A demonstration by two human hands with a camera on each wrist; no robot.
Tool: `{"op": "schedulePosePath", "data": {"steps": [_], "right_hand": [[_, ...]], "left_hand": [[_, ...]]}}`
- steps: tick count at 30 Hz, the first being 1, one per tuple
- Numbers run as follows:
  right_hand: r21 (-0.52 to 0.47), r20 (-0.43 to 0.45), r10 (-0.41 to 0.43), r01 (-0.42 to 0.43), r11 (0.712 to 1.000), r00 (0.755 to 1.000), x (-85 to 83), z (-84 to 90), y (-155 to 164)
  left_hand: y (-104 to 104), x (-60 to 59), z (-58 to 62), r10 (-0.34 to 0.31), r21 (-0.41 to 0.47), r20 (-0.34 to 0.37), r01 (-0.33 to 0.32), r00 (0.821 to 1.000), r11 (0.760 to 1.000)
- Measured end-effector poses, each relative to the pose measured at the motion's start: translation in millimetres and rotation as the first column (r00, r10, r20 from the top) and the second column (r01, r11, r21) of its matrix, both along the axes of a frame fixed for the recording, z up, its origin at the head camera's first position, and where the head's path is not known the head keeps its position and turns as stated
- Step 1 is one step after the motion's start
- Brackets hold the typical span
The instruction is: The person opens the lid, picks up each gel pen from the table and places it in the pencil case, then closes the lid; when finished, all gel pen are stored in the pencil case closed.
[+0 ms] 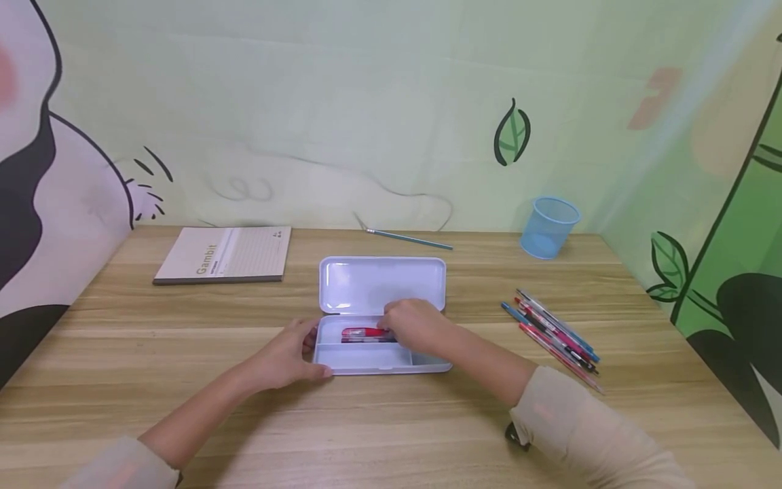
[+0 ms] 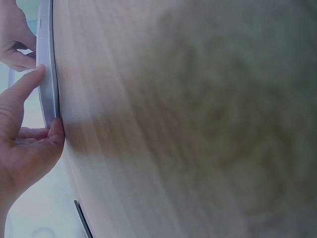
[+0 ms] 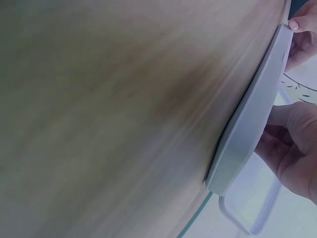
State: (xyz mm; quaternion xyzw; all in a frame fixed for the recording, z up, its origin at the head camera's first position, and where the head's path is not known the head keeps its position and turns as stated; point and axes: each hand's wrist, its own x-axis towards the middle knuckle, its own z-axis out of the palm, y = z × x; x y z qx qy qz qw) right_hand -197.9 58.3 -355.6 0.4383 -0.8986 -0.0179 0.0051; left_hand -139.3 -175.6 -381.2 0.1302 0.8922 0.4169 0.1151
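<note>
A white pencil case (image 1: 363, 360) lies on the table with its lid (image 1: 383, 285) raised toward the wall. My left hand (image 1: 284, 356) grips the case's left end, thumb at the front corner and fingers along the side. The left wrist view shows this hand (image 2: 25, 134) spanning the case's wall. Inside the back compartment, a red pen (image 1: 364, 332) lies beside a darker pen (image 1: 366, 340). My right hand (image 1: 418, 329) reaches into that compartment, fingers curled at the red pen's right end. The case wall hides its fingertips in the right wrist view.
Several pens (image 1: 556, 336) lie in a loose bunch to the right of the case. A blue mesh cup (image 1: 548, 229) stands at the back right. A notebook (image 1: 226, 255) lies at the back left, and a thin blue paintbrush (image 1: 409, 239) near the wall.
</note>
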Motion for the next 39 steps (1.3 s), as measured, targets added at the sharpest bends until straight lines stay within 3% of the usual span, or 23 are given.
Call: {"op": "schedulePosePath", "data": {"steps": [8,16,25,29,34,39], "right_hand": [[-0.094,0.077,-0.059,0.066,0.993,0.995,3.1,8.9,11.7],[-0.25,0.151,-0.108,0.143,0.958,0.983,-2.8,18.3,42.1],[-0.298,0.134,-0.26,0.289,0.91,0.956,-8.4,33.3,88.7],[-0.348,0.092,-0.297,0.31,0.885,0.951,-8.8,36.4,112.8],[-0.375,0.111,-0.358,0.372,0.849,0.927,-6.8,36.9,144.6],[-0.351,0.122,-0.383,0.401,0.846,0.916,-3.6,35.3,172.8]], "left_hand": [[0.7,-0.7,-0.2,-0.002,0.006,-0.012,0.003,1.0,1.0],[0.7,-1.4,-0.7,-0.008,-0.005,-0.018,0.008,1.0,1.0],[-0.3,-2.1,-2.4,-0.012,-0.02,-0.028,0.012,1.0,1.0],[-0.9,-2.2,-3.9,-0.014,-0.027,-0.037,0.013,0.999,1.0],[-1.2,-2.1,-4.3,-0.013,-0.033,-0.041,0.012,0.999,0.999],[-0.6,-1.3,-2.5,-0.015,-0.028,-0.045,0.014,0.999,1.0]]}}
